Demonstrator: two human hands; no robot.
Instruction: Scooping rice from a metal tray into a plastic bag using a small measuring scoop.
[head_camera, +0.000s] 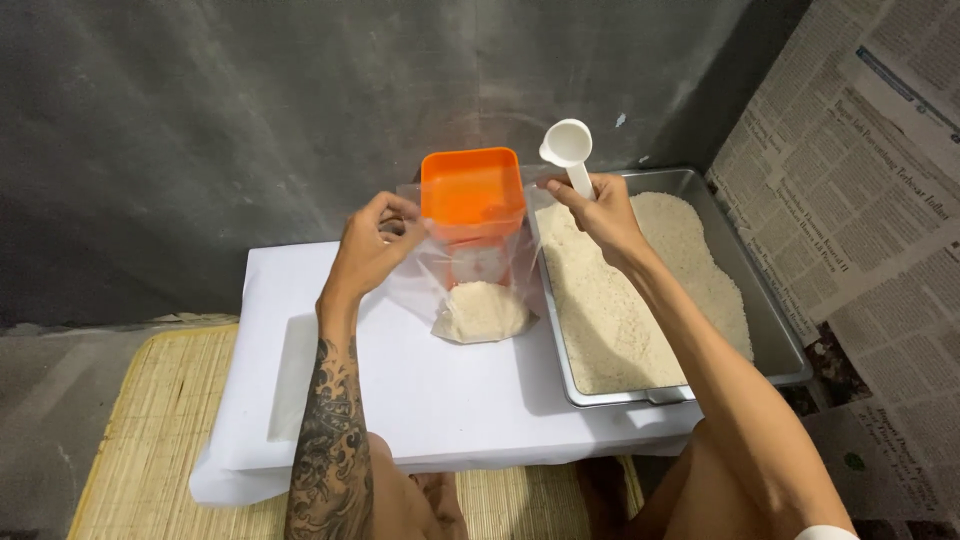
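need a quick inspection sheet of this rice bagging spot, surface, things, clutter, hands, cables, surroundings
surface: low table under a white cloth, set on a woven straw mat
job's things: clear plastic bag standing upright, a mound of white rice in its bottom; square orange plastic funnel sits in its mouth; grey metal tray of white rice beside it
clutter: nothing seen
grippers: left hand pinches the bag's top edge; right hand has its grip on the handle of a white plastic scoop, bowl raised above the tray's far end
cables: nothing seen
surroundings: dark grey wall behind; newspaper sheets at the right
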